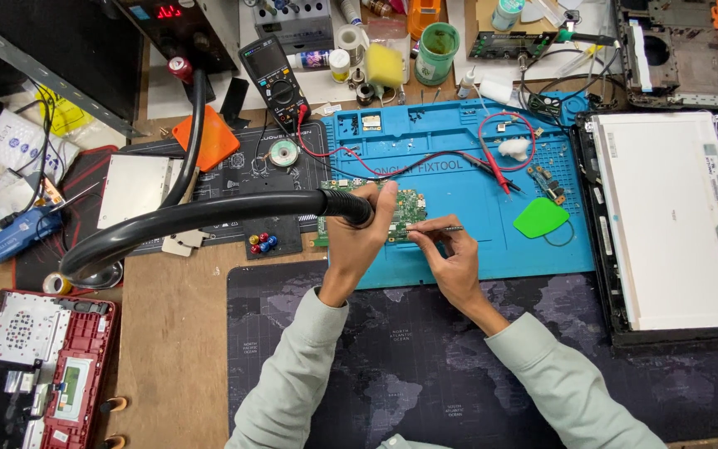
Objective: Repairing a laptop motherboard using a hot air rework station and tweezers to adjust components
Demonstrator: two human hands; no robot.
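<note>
Nearest the camera, two pale grey-green sleeves reach out over a dark desk mat printed with a world map [425, 349], which covers the near part of the wooden surface [172, 333]. At the near left lies an opened red laptop base [39, 366] with its insides showing.

Just beyond the mat, the left hand [359, 241] is closed around the handle of a hot-air tool on a thick black ribbed hose [168, 220], its nozzle end aimed at a small green circuit board [405, 208]. The right hand [450, 249] is pinched shut on slim metal tweezers [442, 229], whose tips touch the board's near right edge. The board rests on the near left part of a blue silicone repair mat [492, 191], between the two hands.

As a judgement, the rework on the board is midway: tool and tweezers are both at one spot on it, and no part has visibly been lifted clear. Whether a part is gripped in the tips is too small to tell.

On the mat's right lie a green plastic pick [540, 218] and red and black probe leads [492, 162]. A bare laptop screen panel [666, 216] sits at the right. Farther off stand a black multimeter [276, 79], a yellow sponge [384, 65] and a green cup [438, 50].
</note>
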